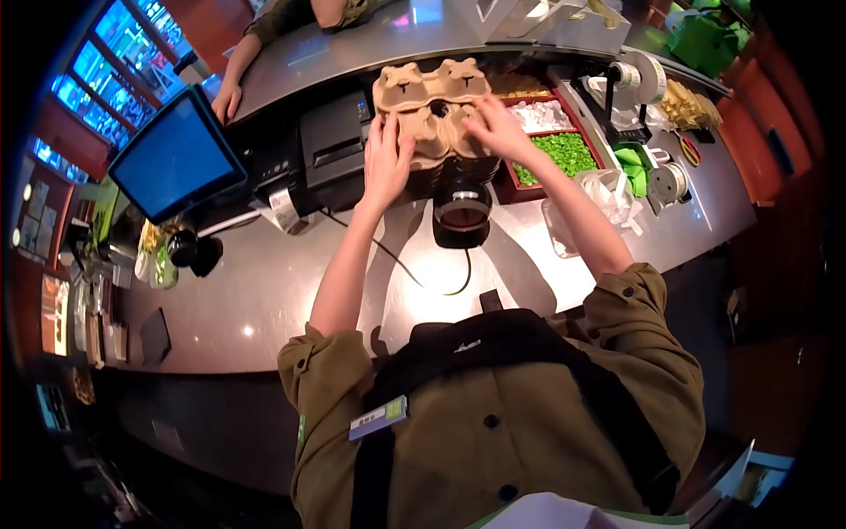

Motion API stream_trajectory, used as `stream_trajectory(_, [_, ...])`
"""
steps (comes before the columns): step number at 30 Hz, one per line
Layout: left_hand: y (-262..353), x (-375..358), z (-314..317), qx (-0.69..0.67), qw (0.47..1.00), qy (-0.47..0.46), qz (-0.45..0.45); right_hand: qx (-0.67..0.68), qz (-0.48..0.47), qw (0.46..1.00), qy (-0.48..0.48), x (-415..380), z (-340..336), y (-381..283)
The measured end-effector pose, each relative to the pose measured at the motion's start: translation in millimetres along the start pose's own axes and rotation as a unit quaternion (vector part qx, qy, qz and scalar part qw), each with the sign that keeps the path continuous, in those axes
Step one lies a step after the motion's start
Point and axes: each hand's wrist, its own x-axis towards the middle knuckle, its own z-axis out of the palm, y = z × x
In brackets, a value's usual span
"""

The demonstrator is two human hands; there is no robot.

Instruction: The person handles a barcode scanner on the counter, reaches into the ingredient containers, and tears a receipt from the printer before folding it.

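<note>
A brown moulded cardboard cup carrier (432, 84) lies on top of a stack of similar carriers (427, 181) at the back of the steel counter. My left hand (386, 163) is on the carrier's near left part, fingers over the cardboard and thumb inward. My right hand (504, 134) grips its right side, fingers bent over the edge. The undersides of my fingers are hidden. Just in front of the stack stands a black device with a round, dark glassy top (462, 212), its cable running across the counter (264, 326).
Left of the stack are a black printer (335, 145) and a tablet screen (176, 154). To the right sit a red divided box (520, 189) with green pieces (560, 154), a clear container (564, 231), ribbon spools (668, 182) and scissors (689, 150). Across the counter rests another person's hand (227, 100).
</note>
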Motion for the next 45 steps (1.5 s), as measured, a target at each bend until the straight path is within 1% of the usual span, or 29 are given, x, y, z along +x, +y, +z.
stream_trajectory(2, [19.2, -24.2, -24.1, -0.088, 0.993, 0.072, 0.001, 0.008, -0.053, 0.994, 0.095, -14.1, -19.2, -12.5])
stream_trajectory(4, [24.6, -68.4, -48.7, -0.15, 0.98, 0.12, -0.049, 0.082, -0.083, 0.991, 0.061, -40.1, -42.9, -42.8])
stream_trajectory(5, [22.3, -96.4, -62.7, -0.121, 0.981, 0.131, -0.075, 0.152, -0.038, 0.988, -0.003, -60.4, -46.1, -59.6])
stream_trajectory(6, [15.5, -126.1, -72.9, -0.078, 0.978, 0.148, -0.123, 0.119, -0.084, 0.989, -0.014, -76.9, -31.4, -55.8])
stream_trajectory(7, [-8.7, -164.1, -71.3, -0.015, 0.968, 0.175, -0.18, 0.063, -0.095, 0.992, -0.044, -95.6, -16.8, -60.0])
stream_trajectory(8, [-27.4, -197.6, -72.5, 0.121, 0.951, 0.159, -0.234, 0.004, -0.112, 0.991, -0.068, -109.3, -6.3, -67.1])
stream_trajectory(9, [-59.0, -239.9, -69.0, 0.296, 0.92, 0.102, -0.236, 0.019, -0.083, 0.994, -0.065, -116.5, 1.5, -74.5])
stream_trajectory(10, [-49.9, -242.5, -78.2, 0.327, 0.906, 0.065, -0.262, 0.032, -0.054, 0.996, -0.066, -117.6, 7.0, -80.3])
stream_trajectory(12, [-48.0, -239.5, -83.4, 0.294, 0.918, 0.053, -0.262, 0.064, -0.03, 0.994, -0.084, -106.8, 8.4, -78.5])
stream_trajectory(14, [-61.2, -230.7, -84.9, 0.22, 0.931, 0.08, -0.281, 0.133, 0.038, 0.985, -0.103, -104.0, 15.1, -65.6])
stream_trajectory(15, [-70.0, -220.8, -82.6, 0.181, 0.935, 0.097, -0.288, 0.127, 0.014, 0.987, -0.095, -103.8, 14.2, -62.7])
stream_trajectory(16, [-79.2, -208.0, -78.5, 0.114, 0.92, 0.169, -0.334, 0.106, -0.012, 0.991, -0.08, -105.6, 11.8, -62.9])
stream_trajectory(18, [-104.7, -182.1, -79.8, -0.01, 0.86, 0.308, -0.407, 0.089, 0.039, 0.993, -0.065, -111.8, -1.8, -76.7])
stream_trajectory(21, [-142.2, -145.2, -82.2, 0.072, 0.815, 0.447, -0.361, 0.041, 0.109, 0.993, 0.017, -128.2, -6.4, -69.8])
stream_trajectory(24, [-176.8, -135.9, -84.6, 0.11, 0.854, 0.409, -0.303, 0.042, 0.18, 0.979, 0.085, -141.4, 5.8, -64.8])
stream_trajectory(25, [-177.1, -131.5, -84.0, 0.086, 0.862, 0.403, -0.294, 0.049, 0.177, 0.979, 0.093, -145.8, 8.7, -64.8])
stream_trajectory(26, [-179.1, -132.4, -79.6, 0.091, 0.866, 0.379, -0.312, 0.06, 0.174, 0.978, 0.103, -152.9, 11.7, -66.3])
stream_trajectory(28, [-190.0, -142.3, -75.0, 0.106, 0.885, 0.335, -0.305, 0.084, 0.177, 0.98, 0.043, -176.3, 7.6, -77.6])
stream_trajectory(29, [-195.2, -146.2, -73.3, 0.105, 0.887, 0.319, -0.318, 0.078, 0.224, 0.971, 0.01, -210.9, 15.0, -54.7])
stream_trajectory(30, [-195.1, -146.6, -74.7, 0.101, 0.892, 0.298, -0.325, 0.186, 0.262, 0.945, 0.061, -242.5, 30.7, -46.8])
stream_trajectory(32, [-192.0, -142.9, -77.0, 0.071, 0.886, 0.28, -0.363, 0.032, 0.158, 0.987, -0.024, -284.1, 39.4, -36.1])
stream_trajectory(34, [-188.3, -134.3, -74.1, 0.003, 0.861, 0.337, -0.381, -0.098, 0.122, 0.982, -0.11, -257.6, 31.6, -61.4])
stream_trajectory(36, [-199.4, -130.0, -73.8, -0.062, 0.851, 0.349, -0.388, -0.155, 0.07, 0.978, -0.121, -266.6, 36.5, -46.6])
stream_trajectory(38, [-189.9, -126.0, -79.5, -0.059, 0.862, 0.343, -0.367, -0.171, 0.06, 0.976, -0.122, -272.2, 39.4, -38.7])
stream_trajectory(40, [-192.6, -128.5, -75.9, -0.069, 0.857, 0.328, -0.392, -0.165, 0.029, 0.977, -0.129, -273.5, 37.4, -25.7])
stream_trajectory(41, [-194.7, -125.8, -76.0, -0.063, 0.855, 0.338, -0.387, -0.191, -0.027, 0.978, -0.075, -271.5, 44.5, -24.0])
stream_trajectory(42, [-193.2, -126.8, -75.4, -0.057, 0.854, 0.341, -0.388, -0.181, 0.019, 0.981, -0.065, -276.2, 49.2, -27.2])
stream_trajectory(44, [-192.3, -130.6, -76.3, -0.063, 0.854, 0.331, -0.395, -0.173, 0.036, 0.982, -0.066, -276.4, 49.4, -31.2])
stream_trajectory(45, [-193.4, -130.2, -74.4, -0.065, 0.853, 0.331, -0.399, -0.189, 0.02, 0.978, -0.087, -272.0, 44.3, -33.2])
